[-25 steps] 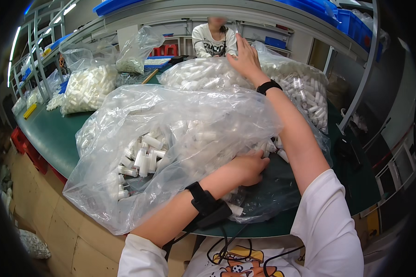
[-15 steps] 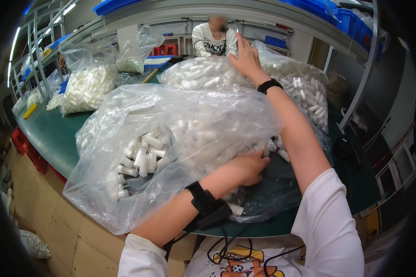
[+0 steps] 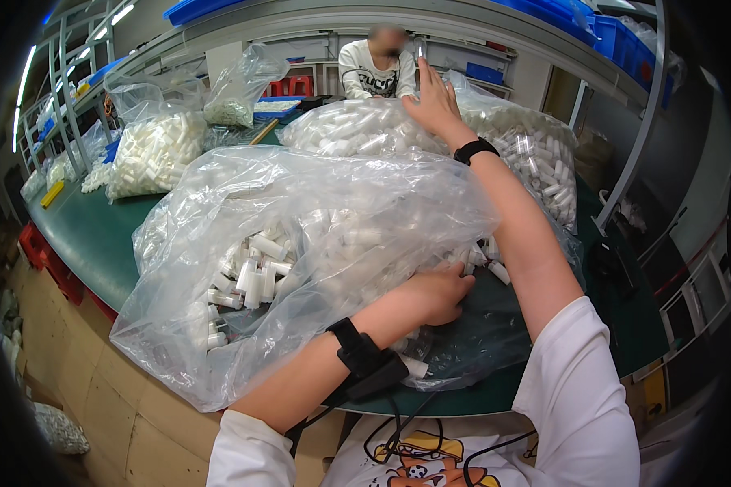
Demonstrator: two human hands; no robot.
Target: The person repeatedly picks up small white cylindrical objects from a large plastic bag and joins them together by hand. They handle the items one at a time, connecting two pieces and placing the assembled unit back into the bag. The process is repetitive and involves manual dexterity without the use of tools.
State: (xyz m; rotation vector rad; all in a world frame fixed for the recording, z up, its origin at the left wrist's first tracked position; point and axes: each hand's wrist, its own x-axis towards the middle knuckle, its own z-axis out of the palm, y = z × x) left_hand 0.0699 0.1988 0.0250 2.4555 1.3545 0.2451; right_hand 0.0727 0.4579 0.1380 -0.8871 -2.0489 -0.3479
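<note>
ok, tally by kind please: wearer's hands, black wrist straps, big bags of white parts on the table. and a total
Hands: 2 (left hand, right hand)
Black wrist straps: 2
Big bags: 4 (front bag, left bag, back-middle bag, back-right bag)
Total: 8

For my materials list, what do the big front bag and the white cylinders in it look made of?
Big front bag: likely glossy thin plastic film, translucent with sharp creases and highlights. White cylinders: probably hard plastic, satin, given their even white and crisp edges.
</note>
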